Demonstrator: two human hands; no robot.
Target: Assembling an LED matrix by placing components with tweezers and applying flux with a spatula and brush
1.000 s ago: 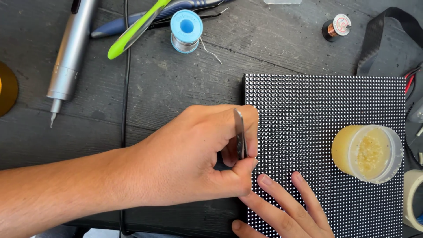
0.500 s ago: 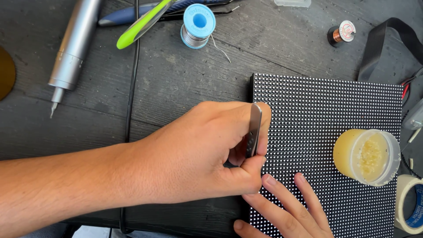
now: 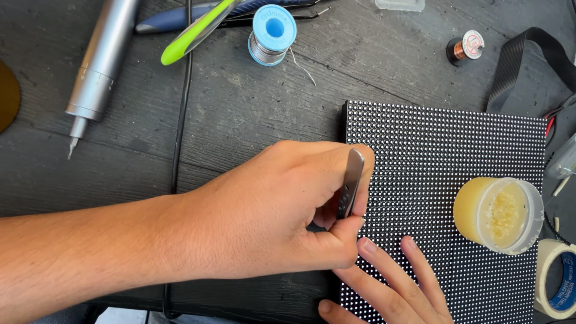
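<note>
My left hand (image 3: 270,210) reaches in from the left and pinches metal tweezers (image 3: 350,183) between thumb and forefinger. The tips point down at the left edge of a black LED dot-matrix panel (image 3: 444,150); the tips themselves are hidden behind my fingers. My right hand (image 3: 390,288) comes up from the bottom edge, its fingers lying flat on the panel's lower left part, right beside my left thumb. It holds nothing.
On the panel stands a small open jar of yellow paste (image 3: 501,213). Behind lie a solder spool (image 3: 273,33), a silver pen-shaped tool (image 3: 99,72), a green-handled tool (image 3: 192,33), a copper wire spool (image 3: 465,48), a black ribbon cable (image 3: 534,57) and a tape roll (image 3: 558,279).
The view has shifted a little, so the table's things sit further right in the picture. Both hands keep the same hold and place on the panel's left edge.
</note>
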